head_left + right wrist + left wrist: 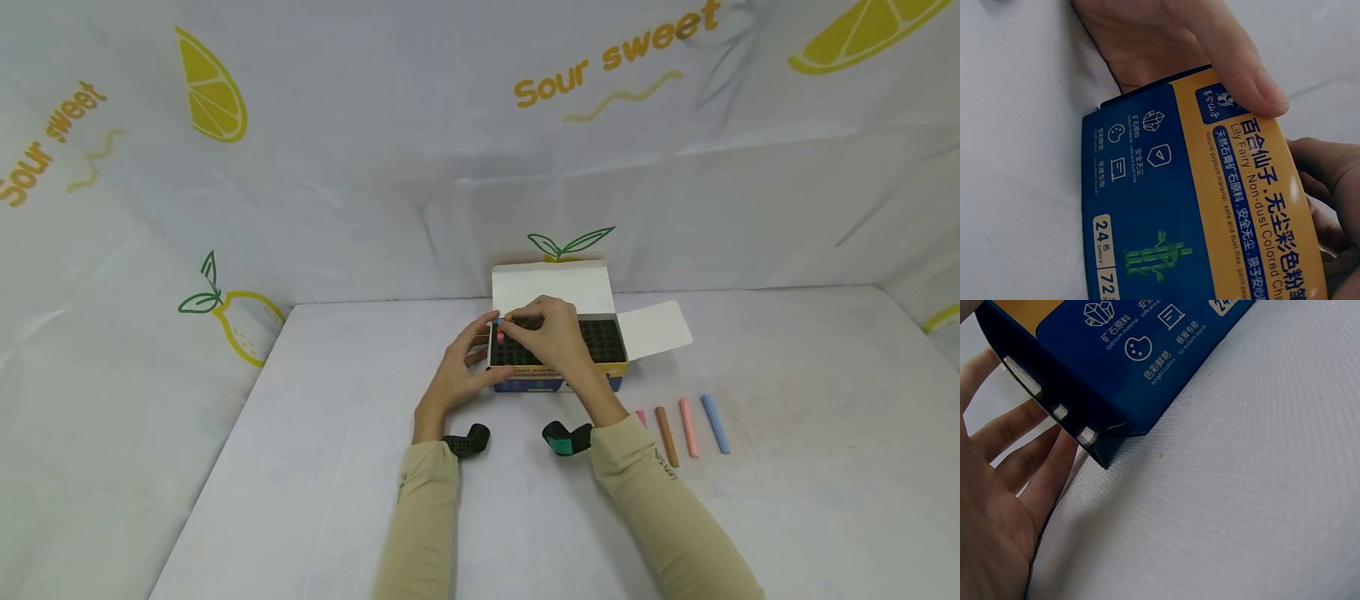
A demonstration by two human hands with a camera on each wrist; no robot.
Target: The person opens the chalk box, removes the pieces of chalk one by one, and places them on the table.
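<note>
The chalk box point(555, 379), blue and yellow with its lid up, holds a black insert with rows of holes. My left hand point(456, 375) grips the box's left end, thumb over the front edge and fingers along the side. At the insert's back left corner, my right hand point(557, 335) pinches an orange-brown chalk stick point(508, 317), mostly hidden by the fingertips. Beside it a blue chalk point(498, 322) and a pink chalk point(500, 338) stand in holes. In the right wrist view, the left thumb point(1260, 90) presses on the box's printed front point(1147, 206).
Right of the box, several chalk sticks lie on the white table: a pink one point(641, 417) partly behind the sleeve, a brown one point(666, 436), a light pink one point(688, 427) and a blue one point(716, 423). The side flap point(656, 331) sticks out rightward. Behind hangs a lemon-printed cloth point(375, 183).
</note>
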